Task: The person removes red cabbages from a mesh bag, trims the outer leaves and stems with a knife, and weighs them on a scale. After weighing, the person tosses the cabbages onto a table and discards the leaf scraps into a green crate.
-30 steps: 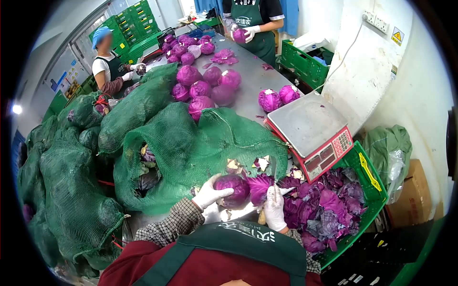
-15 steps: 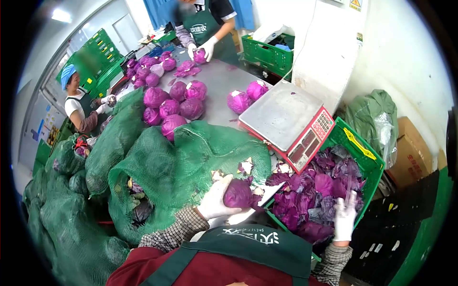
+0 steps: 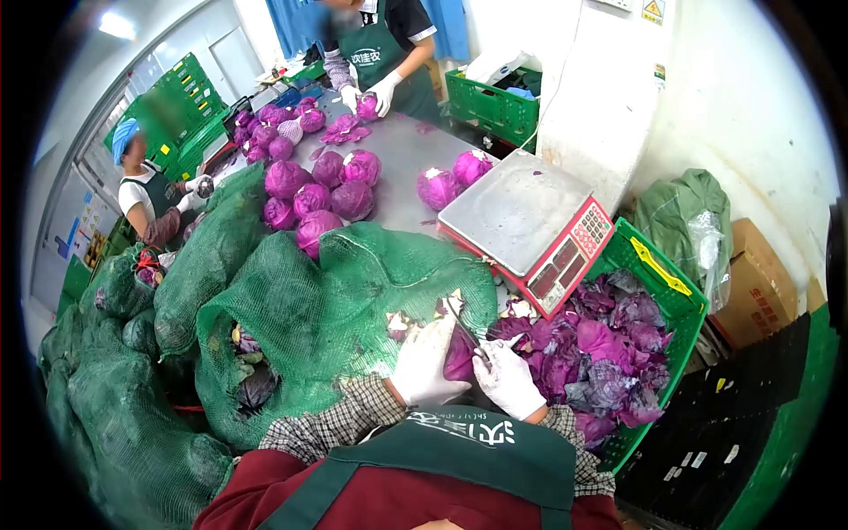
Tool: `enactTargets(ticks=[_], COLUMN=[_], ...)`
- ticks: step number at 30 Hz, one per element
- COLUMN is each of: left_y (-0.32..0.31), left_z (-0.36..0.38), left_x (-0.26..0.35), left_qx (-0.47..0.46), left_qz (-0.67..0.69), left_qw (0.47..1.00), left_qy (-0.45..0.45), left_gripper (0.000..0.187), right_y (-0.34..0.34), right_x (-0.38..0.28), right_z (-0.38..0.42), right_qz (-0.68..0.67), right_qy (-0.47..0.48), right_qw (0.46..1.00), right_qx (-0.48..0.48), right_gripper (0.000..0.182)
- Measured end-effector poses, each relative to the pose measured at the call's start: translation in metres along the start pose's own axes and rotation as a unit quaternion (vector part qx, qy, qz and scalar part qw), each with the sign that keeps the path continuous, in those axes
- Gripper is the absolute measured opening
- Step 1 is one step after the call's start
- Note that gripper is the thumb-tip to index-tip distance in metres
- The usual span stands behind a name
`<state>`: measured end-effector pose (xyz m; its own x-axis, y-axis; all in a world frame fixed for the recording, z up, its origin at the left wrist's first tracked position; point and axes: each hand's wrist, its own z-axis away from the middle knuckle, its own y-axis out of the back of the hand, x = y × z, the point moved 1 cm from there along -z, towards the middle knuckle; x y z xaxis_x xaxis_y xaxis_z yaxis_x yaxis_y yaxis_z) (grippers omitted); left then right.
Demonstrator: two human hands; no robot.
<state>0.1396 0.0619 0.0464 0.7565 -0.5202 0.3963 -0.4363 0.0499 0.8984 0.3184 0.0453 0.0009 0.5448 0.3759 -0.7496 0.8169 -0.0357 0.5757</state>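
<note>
Now both my gloved hands work at one red cabbage

Between my hands, low over the near part of the work surface, sits the red cabbage (image 3: 460, 355), partly hidden. My left hand (image 3: 427, 367) lies along its left side, fingers pressed together and thumb hooked round the near edge, gripping it. My right hand (image 3: 508, 378) is on the other side, fingers curled in, pinching a thin implement (image 3: 485, 339); it is too small for me to make out properly.

Just beyond, I see pale cut stem pieces (image 3: 449, 304) on the green mesh bag (image 3: 362, 296). To my right, the green crate (image 3: 676, 300) holds a heap of loose purple leaves (image 3: 609, 340), with the red-framed scale (image 3: 521, 210) beside it on the metal table (image 3: 402, 146). Two cabbages (image 3: 438, 188) rest near the scale's far-left corner, and a larger group (image 3: 311, 200) lies beyond the mesh. Across the table, a co-worker (image 3: 375, 57) has both gloved hands on another cabbage (image 3: 367, 107).
</note>
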Motion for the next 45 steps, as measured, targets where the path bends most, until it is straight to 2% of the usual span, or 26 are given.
enactTargets(ticks=[2, 3, 4, 5, 7, 9, 11, 14, 15, 16, 17, 19, 20, 21, 23, 24, 25, 28, 32, 33, 35, 39, 40, 41, 42, 45], left_y=[-0.001, -0.004, -0.004, 0.005, 0.002, 0.018, 0.024, 0.013, 0.011, 0.009, 0.009, 0.011, 0.013, 0.013, 0.012, 0.012, 0.012, 0.012, 0.015, 0.017, 0.022, 0.033, 0.03, 0.032, 0.036, 0.033], left_z=[0.004, 0.01, 0.018, 0.028, 0.056, 0.08, 0.083, 0.075, 0.071, 0.07, 0.069, 0.065, 0.063, 0.062, 0.063, 0.065, 0.066, 0.075, 0.088, 0.088, 0.087, 0.087, 0.087, 0.086, 0.086, 0.085], left_x=[-0.003, -0.01, -0.017, -0.023, -0.051, -0.061, -0.057, -0.049, -0.047, -0.044, -0.041, -0.037, -0.034, -0.033, -0.033, -0.033, -0.033, -0.047, -0.06, -0.061, -0.065, -0.082, -0.093, -0.099, -0.101, -0.116], left_qx=[-0.009, -0.009, -0.009, -0.026, 0.003, -0.036, -0.045, -0.034, -0.035, -0.03, -0.025, -0.018, -0.017, -0.015, -0.008, 0.0, 0.009, 0.005, -0.023, -0.038, -0.042, -0.107, -0.12, -0.132, -0.145, -0.113], left_qz=[0.01, 0.024, 0.038, 0.056, 0.087, 0.113, 0.113, 0.032, 0.034, 0.028, 0.02, 0.011, 0.013, 0.014, 0.017, 0.018, 0.02, 0.04, 0.025, 0.016, 0.033, 0.089, 0.11, 0.13, 0.171, 0.464], left_qw=[1.0, 0.999, 0.999, 0.997, 0.993, 0.993, 0.993, 0.998, 0.999, 0.999, 0.999, 1.0, 0.999, 0.999, 0.999, 0.999, 0.999, 0.999, 0.998, 0.998, 0.996, 0.988, 0.985, 0.981, 0.974, 0.865], left_qy=[-0.016, -0.024, -0.031, -0.043, -0.077, -0.014, 0.014, 0.034, 0.023, 0.017, 0.011, 0.014, 0.027, 0.041, 0.036, 0.032, 0.028, 0.001, -0.05, -0.056, -0.066, -0.064, -0.058, -0.051, -0.012, 0.158], left_gripper=[0.109, 0.109, 0.108, 0.106, 0.101, 0.112, 0.118, 0.12, 0.119, 0.118, 0.117, 0.116, 0.116, 0.116, 0.115, 0.115, 0.115, 0.114, 0.11, 0.112, 0.1, 0.102, 0.103, 0.104, 0.106, 0.103], right_y=[-0.002, -0.008, -0.003, 0.015, 0.055, 0.09, 0.111, 0.104, 0.094, 0.075, 0.051, 0.024, -0.008, -0.024, -0.045, -0.047, -0.06, -0.053, -0.053, -0.058, -0.047, -0.025, -0.02, -0.017, -0.01, 0.028], right_x=[0.01, 0.035, 0.055, 0.066, 0.074, 0.111, 0.13, 0.076, 0.05, 0.031, 0.024, -0.025, -0.024, -0.03, -0.03, -0.026, -0.006, 0.002, 0.023, 0.036, 0.03, 0.042, 0.043, 0.047, 0.051, 0.059], right_z=[0.0, 0.002, 0.005, 0.012, 0.038, 0.076, 0.104, 0.078, 0.063, 0.049, 0.039, 0.012, 0.012, 0.009, 0.008, 0.01, 0.015, 0.015, 0.006, 0.008, 0.004, 0.005, 0.01, 0.013, 0.021, 0.048], right_qz=[0.053, 0.026, 0.011, 0.03, -0.018, -0.046, 0.19, 0.027, -0.036, -0.191, -0.125, -0.134, -0.191, -0.078, -0.055, -0.125, -0.083, -0.008, 0.07, 0.11, 0.132, 0.097, 0.032, 0.114, 0.121, 0.112], right_qy=[0.002, -0.09, -0.079, -0.09, -0.171, -0.291, -0.185, -0.195, -0.19, -0.202, -0.122, -0.027, -0.11, -0.013, -0.013, -0.077, -0.009, 0.025, -0.026, 0.014, -0.025, -0.077, -0.113, -0.014, -0.027, -0.126], right_qw=[0.998, 0.995, 0.985, 0.98, 0.952, 0.914, 0.916, 0.924, 0.943, 0.935, 0.971, 0.991, 0.974, 0.995, 0.995, 0.98, 0.986, 0.997, 0.997, 0.994, 0.991, 0.991, 0.991, 0.99, 0.986, 0.972], right_qx=[0.031, 0.046, 0.154, 0.176, 0.252, 0.28, 0.3, 0.328, 0.27, 0.218, 0.163, -0.006, -0.052, -0.059, -0.088, -0.135, -0.142, -0.07, 0.0, 0.013, 0.017, 0.058, 0.07, 0.081, 0.114, 0.162], right_gripper=[0.009, 0.008, 0.008, 0.01, 0.007, 0.01, 0.019, 0.029, 0.034, 0.031, 0.027, 0.027, 0.033, 0.042, 0.048, 0.049, 0.038, 0.022, 0.026, 0.025, 0.021, 0.016, 0.013, 0.01, 0.01, 0.006])
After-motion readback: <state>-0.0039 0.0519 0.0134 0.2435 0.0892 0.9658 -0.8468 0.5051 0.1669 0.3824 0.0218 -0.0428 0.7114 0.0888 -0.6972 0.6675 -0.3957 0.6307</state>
